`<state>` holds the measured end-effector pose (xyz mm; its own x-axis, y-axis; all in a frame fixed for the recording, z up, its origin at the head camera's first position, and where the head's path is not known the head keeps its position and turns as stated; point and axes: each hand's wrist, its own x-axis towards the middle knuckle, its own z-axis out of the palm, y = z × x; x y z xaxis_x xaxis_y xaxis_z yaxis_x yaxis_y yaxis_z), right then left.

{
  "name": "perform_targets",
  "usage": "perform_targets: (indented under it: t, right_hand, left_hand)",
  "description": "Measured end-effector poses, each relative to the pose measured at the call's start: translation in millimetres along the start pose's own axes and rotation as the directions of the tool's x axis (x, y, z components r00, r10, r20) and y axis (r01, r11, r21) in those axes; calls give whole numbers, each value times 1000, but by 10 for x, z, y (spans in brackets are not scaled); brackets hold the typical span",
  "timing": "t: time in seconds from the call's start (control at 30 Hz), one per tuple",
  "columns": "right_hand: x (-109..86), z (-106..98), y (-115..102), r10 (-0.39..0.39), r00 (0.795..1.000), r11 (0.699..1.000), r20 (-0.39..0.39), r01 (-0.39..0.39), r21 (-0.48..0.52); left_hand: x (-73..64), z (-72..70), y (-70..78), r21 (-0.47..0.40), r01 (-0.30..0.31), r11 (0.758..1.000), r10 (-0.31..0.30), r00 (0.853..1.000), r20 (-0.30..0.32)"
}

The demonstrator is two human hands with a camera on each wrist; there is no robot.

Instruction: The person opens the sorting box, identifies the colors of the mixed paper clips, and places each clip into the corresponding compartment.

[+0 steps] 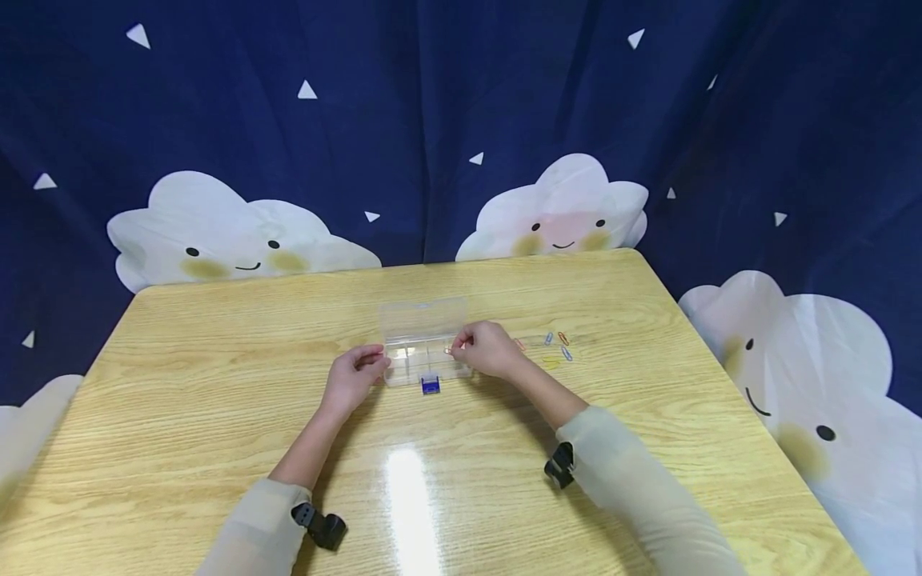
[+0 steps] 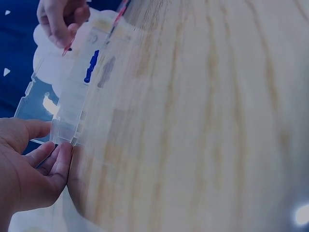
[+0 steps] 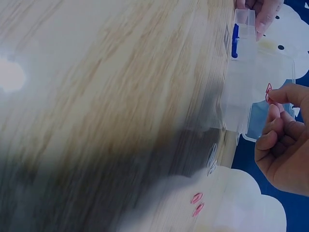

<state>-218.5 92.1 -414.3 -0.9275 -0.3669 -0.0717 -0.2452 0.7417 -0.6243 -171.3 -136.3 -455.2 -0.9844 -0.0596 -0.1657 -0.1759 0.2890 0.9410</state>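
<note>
A clear plastic compartment box sits on the table with its lid swung back, away from the person. On its near side is a blue latch, which also shows in the left wrist view as a blue strip. My left hand holds the box's left end, thumb on one side and fingers on the other. Over the box's right part, my right hand pinches a red paper clip between thumb and forefinger. Whether any clips lie inside the compartments I cannot tell.
To the right of the box lie loose paper clips: blue ones, a yellow patch of them and red ones. The wooden table reaches back to a dark blue curtain with cloud shapes.
</note>
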Motion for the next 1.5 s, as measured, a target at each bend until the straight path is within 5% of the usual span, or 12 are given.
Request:
perform_targets:
  t: [1.5]
  right_hand:
    - [118,289,-322,-71,996,997,52,73,-36]
  left_hand:
    - [-5,11,20,8,9,1000,-9,1000,-9]
